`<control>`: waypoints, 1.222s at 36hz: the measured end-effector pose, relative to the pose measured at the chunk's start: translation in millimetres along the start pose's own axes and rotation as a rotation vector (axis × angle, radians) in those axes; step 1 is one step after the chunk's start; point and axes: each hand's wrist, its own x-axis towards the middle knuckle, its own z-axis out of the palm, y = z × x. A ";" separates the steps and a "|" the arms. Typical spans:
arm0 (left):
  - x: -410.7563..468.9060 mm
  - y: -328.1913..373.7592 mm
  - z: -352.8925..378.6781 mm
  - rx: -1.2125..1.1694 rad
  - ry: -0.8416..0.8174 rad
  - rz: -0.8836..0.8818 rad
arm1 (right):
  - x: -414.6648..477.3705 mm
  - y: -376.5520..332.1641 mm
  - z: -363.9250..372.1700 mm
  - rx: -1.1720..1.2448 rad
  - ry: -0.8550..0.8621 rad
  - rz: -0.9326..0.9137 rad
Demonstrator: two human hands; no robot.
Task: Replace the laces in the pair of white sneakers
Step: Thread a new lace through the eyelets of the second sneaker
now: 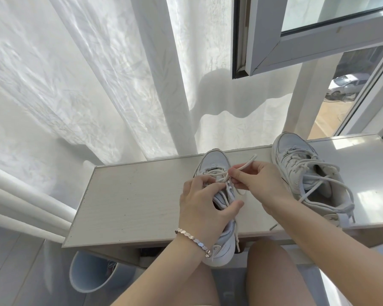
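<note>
Probably mid-lacing: near sneaker at the middle of the narrow table.
Steadied by the left hand, clamped over the tongue and eyelets; lace pinched near its tip by the right hand. Keep taut and feed the tip flat through each eyelet. White upper; heel overhanging the table's near edge; second sneaker at its right end, loosely laced.

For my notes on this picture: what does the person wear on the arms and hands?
No sleeves or gloves are in view. The left hand has a shiny metal bracelet of small faceted links at its wrist. The right hand shows no ring, watch or bracelet.
</note>
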 end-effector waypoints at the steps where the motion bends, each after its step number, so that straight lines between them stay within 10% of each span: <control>1: 0.0 0.0 0.0 -0.001 -0.001 -0.001 | -0.3 0.6 0.1 0.001 0.000 0.006; 28: 1.0 -1.4 1.8 -0.001 0.012 -0.004 | -5.6 4.9 3.8 0.002 0.049 -0.034; 44: 0.9 -1.2 0.6 0.011 0.005 0.009 | 13.9 -11.0 -11.4 -0.118 -0.244 0.269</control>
